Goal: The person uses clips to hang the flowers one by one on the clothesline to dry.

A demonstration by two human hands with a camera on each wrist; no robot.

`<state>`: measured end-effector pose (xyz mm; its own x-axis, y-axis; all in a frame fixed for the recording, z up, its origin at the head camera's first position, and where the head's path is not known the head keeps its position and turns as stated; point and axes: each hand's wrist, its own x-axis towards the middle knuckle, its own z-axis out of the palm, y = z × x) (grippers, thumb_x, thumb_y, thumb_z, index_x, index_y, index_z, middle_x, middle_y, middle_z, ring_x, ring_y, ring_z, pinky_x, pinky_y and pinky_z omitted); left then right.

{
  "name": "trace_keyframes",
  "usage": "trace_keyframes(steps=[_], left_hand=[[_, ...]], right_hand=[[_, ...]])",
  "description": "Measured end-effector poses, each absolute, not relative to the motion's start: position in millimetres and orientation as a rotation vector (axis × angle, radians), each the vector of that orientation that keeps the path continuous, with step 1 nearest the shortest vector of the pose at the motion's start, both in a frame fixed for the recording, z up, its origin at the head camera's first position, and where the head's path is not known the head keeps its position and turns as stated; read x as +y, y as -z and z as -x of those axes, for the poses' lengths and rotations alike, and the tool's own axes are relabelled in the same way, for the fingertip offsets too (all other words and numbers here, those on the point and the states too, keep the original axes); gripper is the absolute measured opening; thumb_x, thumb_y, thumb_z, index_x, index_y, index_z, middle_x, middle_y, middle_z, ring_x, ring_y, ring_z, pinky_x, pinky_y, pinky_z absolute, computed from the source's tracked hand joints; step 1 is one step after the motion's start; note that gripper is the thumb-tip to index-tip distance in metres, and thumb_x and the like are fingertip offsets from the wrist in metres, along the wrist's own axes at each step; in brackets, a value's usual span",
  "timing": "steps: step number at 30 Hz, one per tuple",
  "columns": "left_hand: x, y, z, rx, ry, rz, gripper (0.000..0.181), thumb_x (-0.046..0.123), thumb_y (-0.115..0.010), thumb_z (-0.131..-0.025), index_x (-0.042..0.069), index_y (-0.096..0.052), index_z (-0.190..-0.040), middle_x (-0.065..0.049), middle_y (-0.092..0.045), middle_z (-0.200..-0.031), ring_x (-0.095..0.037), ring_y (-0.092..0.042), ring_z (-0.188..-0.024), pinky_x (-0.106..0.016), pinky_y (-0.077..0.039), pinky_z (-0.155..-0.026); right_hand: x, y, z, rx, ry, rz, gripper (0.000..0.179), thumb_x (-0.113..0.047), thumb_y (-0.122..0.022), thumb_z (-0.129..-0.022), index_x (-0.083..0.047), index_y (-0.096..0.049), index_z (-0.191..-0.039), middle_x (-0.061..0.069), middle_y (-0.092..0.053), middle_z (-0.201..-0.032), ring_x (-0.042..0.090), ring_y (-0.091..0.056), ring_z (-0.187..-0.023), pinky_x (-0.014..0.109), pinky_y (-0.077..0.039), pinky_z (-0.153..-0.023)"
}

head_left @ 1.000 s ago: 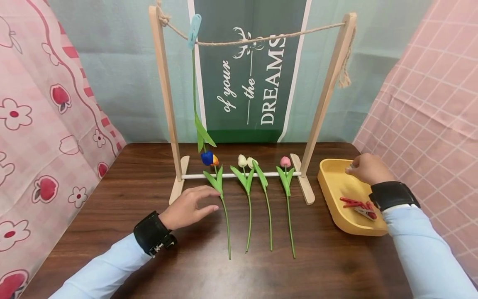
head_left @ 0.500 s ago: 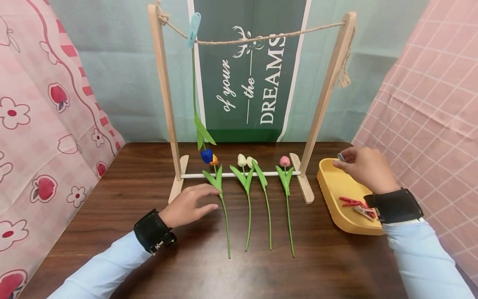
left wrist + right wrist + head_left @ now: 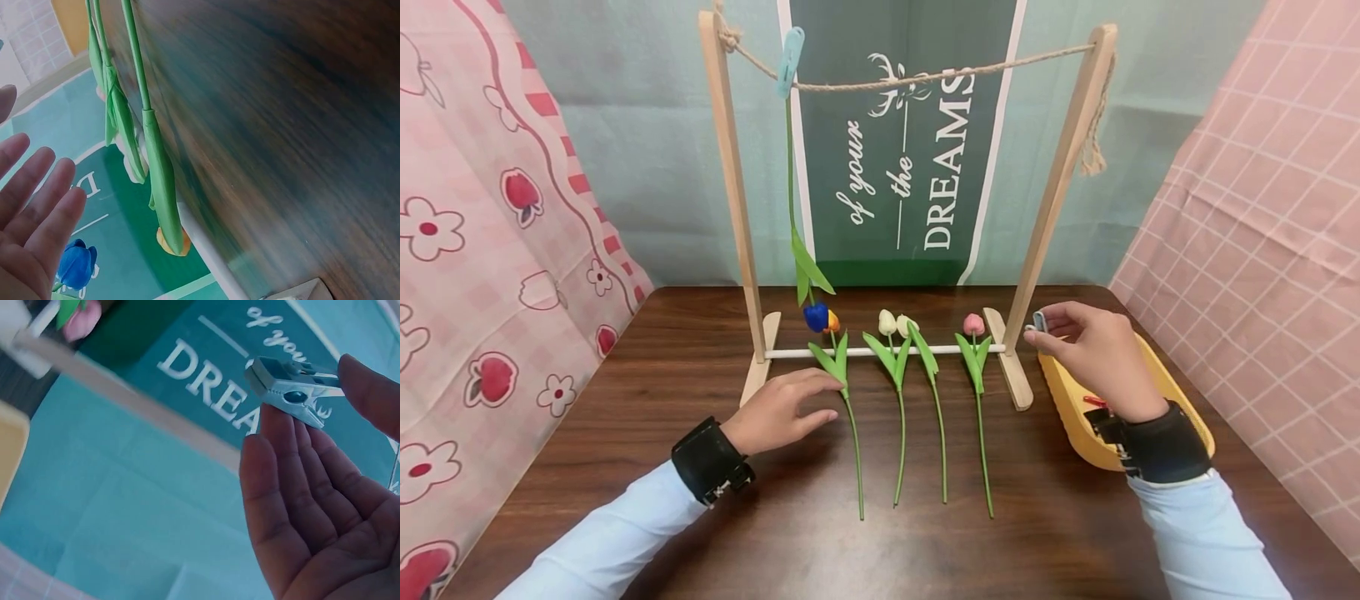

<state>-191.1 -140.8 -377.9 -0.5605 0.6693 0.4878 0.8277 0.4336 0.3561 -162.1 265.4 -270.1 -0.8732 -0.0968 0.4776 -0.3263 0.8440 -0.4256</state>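
Observation:
My right hand [image 3: 1097,350] pinches a light blue clothespin [image 3: 290,384] between thumb and fingers, just left of the yellow tray's far end. My left hand [image 3: 778,412] lies with relaxed fingers beside an orange tulip [image 3: 854,442], fingertips right at its leaves. To the right of that tulip lie two white tulips [image 3: 887,322] and a pink tulip [image 3: 973,325], stems toward me. A blue tulip [image 3: 816,317] hangs head down from the rope, its stem held by another light blue clothespin [image 3: 790,62].
A wooden rack [image 3: 1060,192] stands at the back, with a sagging twine rope [image 3: 925,81] between its posts and a white bar [image 3: 790,354] low down. The yellow tray [image 3: 1067,425] at the right holds red clothespins [image 3: 1093,401], partly hidden by my right wrist.
My right hand has lifted out of the tray with the light blue clothespin and moved left toward the rack's right post. The left hand has stayed in place.

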Motion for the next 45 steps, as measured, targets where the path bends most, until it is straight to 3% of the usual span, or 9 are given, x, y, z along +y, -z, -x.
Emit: trace_keyframes(steps=[9, 20, 29, 35, 45], left_hand=[[-139.0, 379.5, 199.7, -2.385, 0.523, 1.348, 0.036, 0.02, -0.077, -0.085, 0.004, -0.067, -0.116, -0.007, -0.064, -0.115, -0.019, -0.061, -0.107, -0.035, -0.052, -0.088], [-128.6, 386.4, 215.8, -2.274, 0.227, 1.518, 0.033, 0.013, -0.078, -0.081, 0.004, -0.067, -0.111, -0.007, -0.063, -0.11, -0.02, -0.061, -0.103, -0.033, -0.053, -0.083], [-117.6, 394.6, 228.4, -2.187, 0.052, 1.588, 0.019, 0.003, -0.068, -0.082, 0.007, -0.07, -0.101, -0.005, -0.063, -0.1, -0.02, -0.059, -0.095, -0.032, -0.052, -0.081], [-114.1, 398.7, 233.4, -2.171, -0.026, 1.6, 0.022, -0.002, -0.063, -0.08, 0.009, -0.071, -0.097, -0.004, -0.064, -0.098, -0.02, -0.059, -0.096, -0.031, -0.051, -0.083], [-109.7, 402.6, 238.8, -2.156, -0.101, 1.615, 0.017, -0.005, -0.065, -0.083, 0.012, -0.071, -0.084, 0.002, -0.06, -0.083, -0.016, -0.057, -0.083, -0.028, -0.051, -0.071]], right_hand=[[238.9, 289.8, 160.8, -2.513, -0.836, -0.44, 0.026, -0.012, -0.083, -0.078, 0.0, -0.071, -0.097, 0.008, -0.071, -0.084, 0.02, -0.068, -0.069, 0.014, -0.049, -0.06], [225.7, 304.4, 161.8, -2.529, -0.91, -0.489, 0.026, -0.009, -0.084, -0.076, 0.0, -0.072, -0.097, 0.006, -0.071, -0.081, 0.016, -0.066, -0.068, 0.024, -0.054, -0.063], [220.9, 306.9, 162.3, -2.569, -0.941, -0.482, 0.026, -0.012, -0.084, -0.076, -0.002, -0.072, -0.096, 0.005, -0.071, -0.081, 0.018, -0.067, -0.072, 0.038, -0.056, -0.066], [219.1, 305.9, 161.6, -2.574, -0.965, -0.484, 0.027, -0.012, -0.084, -0.076, -0.001, -0.072, -0.098, 0.006, -0.071, -0.082, 0.02, -0.068, -0.073, 0.046, -0.056, -0.067], [218.5, 307.1, 160.6, -2.584, -0.974, -0.486, 0.028, -0.013, -0.085, -0.075, -0.002, -0.072, -0.098, 0.005, -0.071, -0.082, 0.018, -0.067, -0.073, 0.045, -0.056, -0.067]])
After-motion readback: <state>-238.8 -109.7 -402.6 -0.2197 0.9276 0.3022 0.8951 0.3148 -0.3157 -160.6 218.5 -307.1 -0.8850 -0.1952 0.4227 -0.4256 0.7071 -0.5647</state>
